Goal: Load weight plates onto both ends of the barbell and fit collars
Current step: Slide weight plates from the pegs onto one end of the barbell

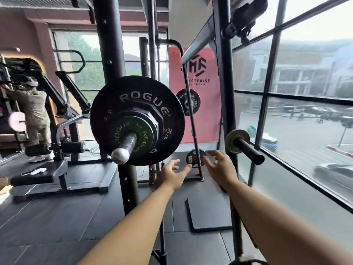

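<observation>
The barbell sleeve points toward me, its steel end cap near centre-left. On it sit a large black Rogue plate, a smaller black octagonal plate and a green Rogue plate outermost. No collar shows on the sleeve. My left hand and my right hand reach forward and down, both empty with fingers spread. Between them, low on the rack, a small black plate hangs on a storage peg, untouched by either hand.
A storage peg with a small silver plate juts out at right by the window. Another black plate hangs on the rack further back. Black rack uprights stand left and right. A person stands at a machine at far left.
</observation>
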